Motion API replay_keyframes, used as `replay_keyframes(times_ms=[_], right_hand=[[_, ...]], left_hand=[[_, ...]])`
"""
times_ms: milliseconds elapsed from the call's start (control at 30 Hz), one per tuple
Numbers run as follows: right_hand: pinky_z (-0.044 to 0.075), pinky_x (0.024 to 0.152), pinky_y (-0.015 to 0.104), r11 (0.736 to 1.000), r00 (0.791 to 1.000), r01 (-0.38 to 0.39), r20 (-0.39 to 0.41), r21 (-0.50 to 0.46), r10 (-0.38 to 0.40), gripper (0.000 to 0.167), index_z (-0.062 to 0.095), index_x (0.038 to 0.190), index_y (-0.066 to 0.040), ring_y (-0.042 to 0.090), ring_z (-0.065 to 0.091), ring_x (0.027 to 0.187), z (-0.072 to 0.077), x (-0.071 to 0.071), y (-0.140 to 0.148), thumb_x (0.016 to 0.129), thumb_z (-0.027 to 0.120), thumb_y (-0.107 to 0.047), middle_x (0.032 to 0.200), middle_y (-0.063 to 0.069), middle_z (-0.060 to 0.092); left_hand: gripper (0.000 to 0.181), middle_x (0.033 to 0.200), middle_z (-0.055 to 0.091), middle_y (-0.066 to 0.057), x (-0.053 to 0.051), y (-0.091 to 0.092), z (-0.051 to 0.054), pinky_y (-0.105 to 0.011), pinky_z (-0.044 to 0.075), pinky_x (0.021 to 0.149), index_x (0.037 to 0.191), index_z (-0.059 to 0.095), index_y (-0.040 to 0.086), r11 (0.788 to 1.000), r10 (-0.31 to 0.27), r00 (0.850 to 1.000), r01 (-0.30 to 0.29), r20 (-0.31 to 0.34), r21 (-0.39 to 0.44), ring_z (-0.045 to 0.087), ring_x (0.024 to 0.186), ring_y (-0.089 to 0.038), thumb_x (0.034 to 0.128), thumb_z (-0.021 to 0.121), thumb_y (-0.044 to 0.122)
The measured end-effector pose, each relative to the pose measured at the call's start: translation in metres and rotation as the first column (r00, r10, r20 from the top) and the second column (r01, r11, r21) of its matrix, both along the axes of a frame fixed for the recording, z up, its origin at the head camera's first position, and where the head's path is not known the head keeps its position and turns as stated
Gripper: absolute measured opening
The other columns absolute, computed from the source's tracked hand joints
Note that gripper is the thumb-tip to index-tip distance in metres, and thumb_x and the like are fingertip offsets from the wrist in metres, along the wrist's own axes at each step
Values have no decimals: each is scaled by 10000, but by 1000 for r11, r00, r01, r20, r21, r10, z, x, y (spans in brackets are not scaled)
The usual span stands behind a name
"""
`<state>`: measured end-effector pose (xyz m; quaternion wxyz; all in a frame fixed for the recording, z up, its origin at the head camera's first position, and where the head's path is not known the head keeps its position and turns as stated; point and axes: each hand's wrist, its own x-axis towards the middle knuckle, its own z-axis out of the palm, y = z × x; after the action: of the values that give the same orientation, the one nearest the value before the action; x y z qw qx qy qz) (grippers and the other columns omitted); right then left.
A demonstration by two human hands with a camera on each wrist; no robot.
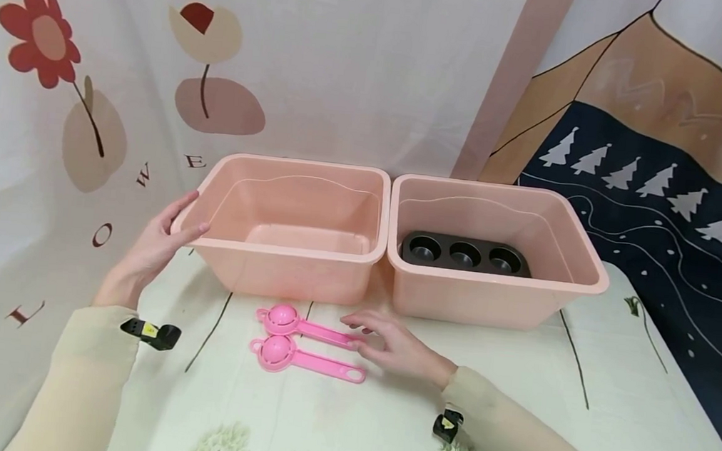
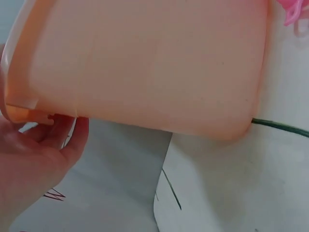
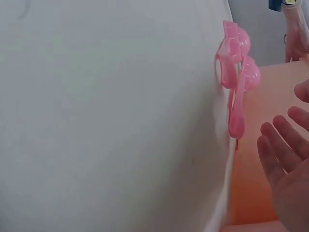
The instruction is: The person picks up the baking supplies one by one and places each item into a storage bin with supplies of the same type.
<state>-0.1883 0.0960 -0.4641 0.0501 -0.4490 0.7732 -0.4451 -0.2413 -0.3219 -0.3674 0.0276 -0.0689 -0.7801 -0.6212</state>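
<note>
At the left end of an empty pink plastic bin (image 1: 282,274), my left hand (image 1: 151,254) grips the corner, thumb over the front rim and fingers under its lip in the left wrist view. Two pink egg separators lie side by side on the cloth in front, handles to the right. The far egg separator (image 1: 308,328) has its handle end beside my right hand (image 1: 394,343). The near egg separator (image 1: 307,360) lies just below it. In the right wrist view the right hand's fingers (image 3: 280,142) are spread, apart from both handles.
A second pink bin (image 1: 473,300) stands close against the first on the right. Inside it sits a dark muffin pan (image 1: 445,253) with three cups showing. A printed curtain (image 1: 350,60) hangs behind the bins. Pale floral cloth (image 1: 318,422) covers the table.
</note>
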Motion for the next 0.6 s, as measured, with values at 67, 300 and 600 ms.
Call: replay_keyframes(times_ms=[67,300,600], right_hand=[[491,932,343,1000,1000,-12,5,5,12,413,534,1318,28,255,600,1091,-1,-1,-3,910,599,27,1270,166,573],[524,844,301,999,1000,-3,-18,35,4,402,568,1282,30,219,625,978,-4,-2,-10,885,630,21,1175,141,628],[513,824,264,997,999,38,-41,67,-35,382,593,1247,25,205,611,926,-11,-6,-14,868,642,16,1095,113,644]], left_hand=[[713,1513,218,-172,0,-1,-2,-110,345,947,1557,191,159,999,-7,1000,7,15,40,304,1300,-179,969,592,115],[704,1556,185,-164,0,-4,-3,-166,310,1019,1559,186,223,1000,-6,999,6,42,0,297,1321,-169,980,575,130],[707,1584,142,-165,1,-5,-1,-509,103,1145,1558,166,277,999,20,997,-16,73,-49,264,1362,-196,987,571,174]])
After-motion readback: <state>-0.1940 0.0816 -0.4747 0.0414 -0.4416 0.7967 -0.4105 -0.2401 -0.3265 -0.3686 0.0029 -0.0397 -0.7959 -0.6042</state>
